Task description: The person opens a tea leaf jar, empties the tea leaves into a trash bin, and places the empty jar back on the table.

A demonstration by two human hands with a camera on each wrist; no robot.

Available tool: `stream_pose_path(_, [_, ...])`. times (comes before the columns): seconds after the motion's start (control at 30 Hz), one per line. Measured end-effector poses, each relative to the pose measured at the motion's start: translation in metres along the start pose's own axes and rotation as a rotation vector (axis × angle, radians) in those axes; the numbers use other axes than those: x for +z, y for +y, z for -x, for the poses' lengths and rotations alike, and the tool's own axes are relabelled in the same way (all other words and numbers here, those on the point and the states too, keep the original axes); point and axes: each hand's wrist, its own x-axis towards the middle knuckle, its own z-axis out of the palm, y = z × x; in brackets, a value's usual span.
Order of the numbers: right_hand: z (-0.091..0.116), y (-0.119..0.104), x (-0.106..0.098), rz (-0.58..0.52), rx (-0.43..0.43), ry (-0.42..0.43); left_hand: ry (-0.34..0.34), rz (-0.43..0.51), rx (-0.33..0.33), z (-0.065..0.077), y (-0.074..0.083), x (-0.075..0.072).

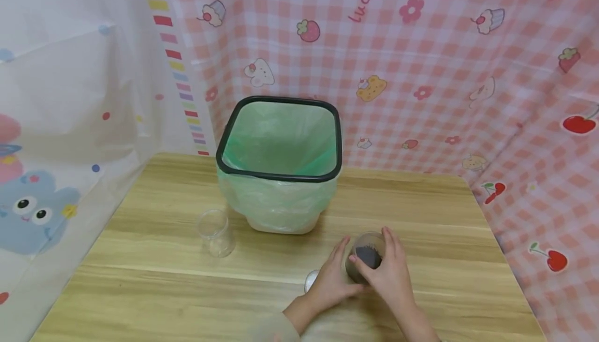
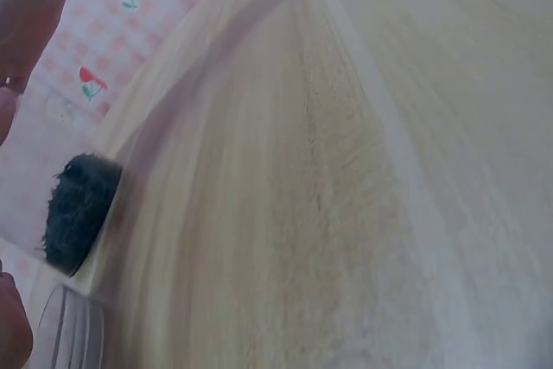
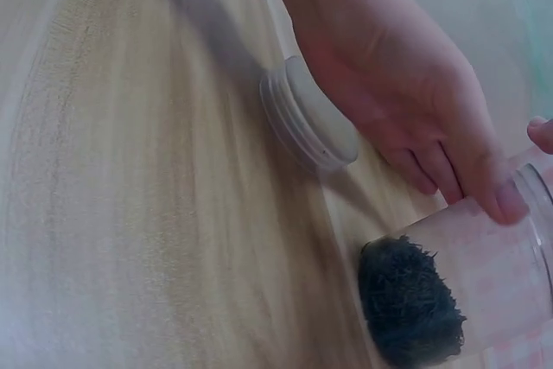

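Observation:
A clear jar [image 1: 350,267] stands on the table with dark, shredded, leaf-like stuff [image 3: 410,304] at its bottom, and its lid is off. My left hand [image 1: 331,285] holds the jar from its left side, thumb low in the head view. On the other side my right hand [image 1: 392,274] grips it, with the thumb near the rim and the fingers round the far side. A round screw lid [image 3: 315,118] lies on the table beside my left hand, which partly hides it in the head view. The left wrist view catches the dark stuff [image 2: 82,213] at its left edge.
A bin [image 1: 281,201] with a black rim and a pale green liner stands at the back middle of the wooden table [image 1: 154,285]. Left of it is a clear empty container [image 1: 217,235]. Patterned cloths [image 1: 421,71] hang behind and at the sides.

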Motion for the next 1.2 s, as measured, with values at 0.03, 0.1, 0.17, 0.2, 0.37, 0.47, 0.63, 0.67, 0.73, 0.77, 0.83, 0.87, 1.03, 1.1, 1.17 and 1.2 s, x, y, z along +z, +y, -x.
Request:
stream_pose_path(0.03, [0.0,0.001,0.001,0.0,0.011,0.0,0.0,-0.011,0.002,-0.002,0.0,0.002])
stream_pose_path(0.1, [0.0,0.002,0.002,0.001,0.027,-0.002,0.001,-0.023,0.011,-0.003,0.001,0.005])
stream_pose_path(0.17, [0.0,0.003,0.004,0.004,0.039,-0.004,0.003,-0.032,0.018,-0.005,0.001,0.007])
stream_pose_path(0.2, [0.0,0.003,0.005,0.002,0.044,-0.004,0.0,-0.033,0.019,-0.005,0.002,0.008])
stream_pose_path(0.37, [0.0,0.004,0.007,-0.001,0.053,0.012,-0.011,-0.055,0.001,-0.007,0.005,0.007])
stream_pose_path(0.47, [-0.001,0.004,0.007,0.001,0.054,0.019,-0.006,-0.089,0.003,-0.008,0.007,0.006])
stream_pose_path(0.63, [-0.001,0.004,0.006,-0.003,0.047,0.022,-0.002,-0.117,0.022,-0.008,0.009,0.004])
stream_pose_path(0.67, [-0.002,0.004,0.005,-0.005,0.046,0.023,0.0,-0.111,0.025,-0.008,0.009,0.003])
stream_pose_path(0.73, [-0.002,0.003,0.004,-0.01,0.038,0.029,0.001,-0.098,0.027,-0.007,0.01,0.002])
stream_pose_path(0.77, [-0.002,0.002,0.003,-0.012,0.036,0.028,0.003,-0.091,0.026,-0.006,0.01,0.001])
stream_pose_path(0.83, [-0.002,-0.001,0.001,-0.02,0.033,0.021,0.001,-0.069,0.024,-0.005,0.011,-0.002])
stream_pose_path(0.87, [-0.003,-0.002,0.0,-0.026,0.035,0.013,0.001,-0.061,0.019,-0.004,0.012,-0.003])
stream_pose_path(1.03, [-0.003,-0.013,-0.008,-0.064,0.057,-0.032,0.022,-0.018,0.02,-0.001,0.015,-0.013])
stream_pose_path(1.1, [-0.002,-0.018,-0.012,-0.078,0.052,-0.033,0.034,-0.002,0.028,0.0,0.016,-0.017])
stream_pose_path(1.17, [-0.002,-0.023,-0.014,-0.089,0.038,-0.035,0.035,0.007,0.041,0.002,0.017,-0.023])
stream_pose_path(1.2, [-0.001,-0.026,-0.016,-0.093,0.03,-0.037,0.031,0.011,0.049,0.003,0.017,-0.025])
